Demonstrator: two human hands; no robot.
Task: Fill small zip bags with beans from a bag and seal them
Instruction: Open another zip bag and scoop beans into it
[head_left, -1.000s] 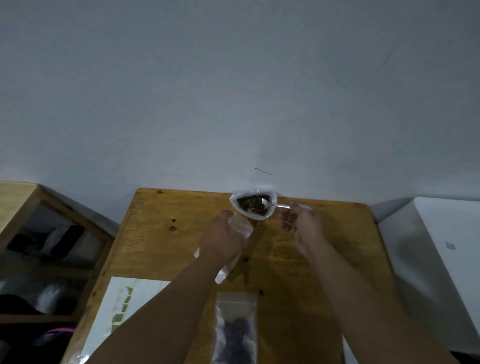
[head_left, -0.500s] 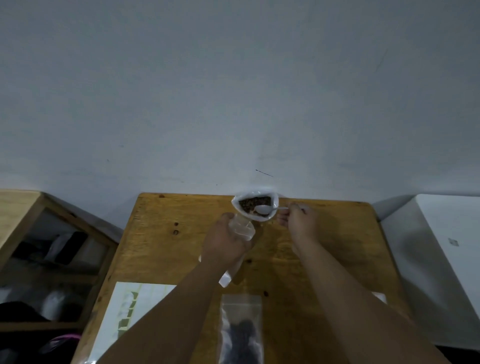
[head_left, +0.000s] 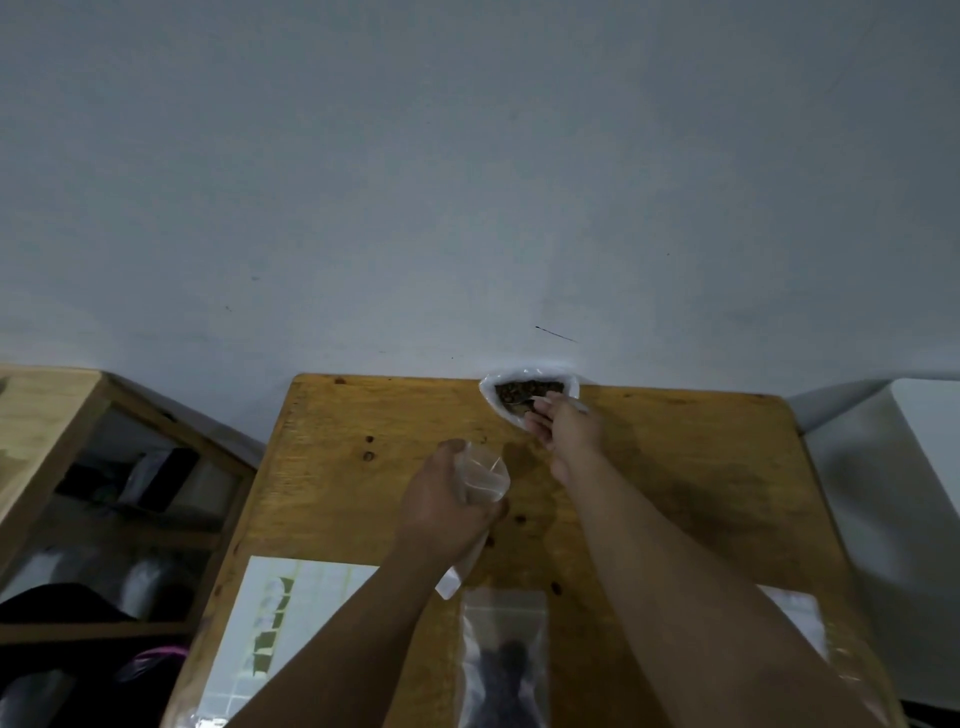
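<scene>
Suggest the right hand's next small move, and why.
Probably lift the spoon out loaded and carry it to the small zip bag: the right hand has it dipped in the bean bag, and the left hand holds the zip bag open.

Both my arms are bare right up to the frame edge: the left forearm (head_left: 337, 649) runs off at 7 o'clock, the right forearm (head_left: 675, 587) at 5 o'clock. My left hand (head_left: 441, 499) and right hand (head_left: 569, 428) are bare too. The dim light leaves finer detail too dark to tell.
</scene>
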